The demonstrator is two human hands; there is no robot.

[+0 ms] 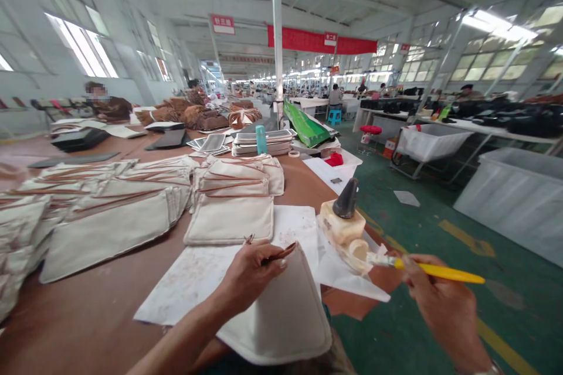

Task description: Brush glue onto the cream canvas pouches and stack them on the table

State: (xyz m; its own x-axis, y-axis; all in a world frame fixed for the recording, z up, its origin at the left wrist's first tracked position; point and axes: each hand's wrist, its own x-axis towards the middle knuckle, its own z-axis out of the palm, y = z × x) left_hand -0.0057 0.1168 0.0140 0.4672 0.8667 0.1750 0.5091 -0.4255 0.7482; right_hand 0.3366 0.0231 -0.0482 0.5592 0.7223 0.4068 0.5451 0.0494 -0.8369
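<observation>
My left hand (250, 272) pinches a cream fabric panel (281, 316) by its upper edge, where a thin brown strip (284, 252) shows at the fingers. The panel hangs down toward my lap, off the near table edge. In my right hand (440, 299) is a paintbrush with a yellow handle (448, 272), its pale bristles pointing left. The bristle end is at the opening of a glue-stained bottle (343, 222) with a black cone on top; whether it touches the rim I cannot tell. White paper (189, 284) lies under the bottle and panel.
Stacks of cream panels with brown strips (109, 222) cover the table's left and middle. Farther back are a turquoise bottle (261, 139), a tape roll (294, 153) and green sheeting (308, 124). A person (109, 106) is at the far left. White bins (519, 199) stand right, across the green floor.
</observation>
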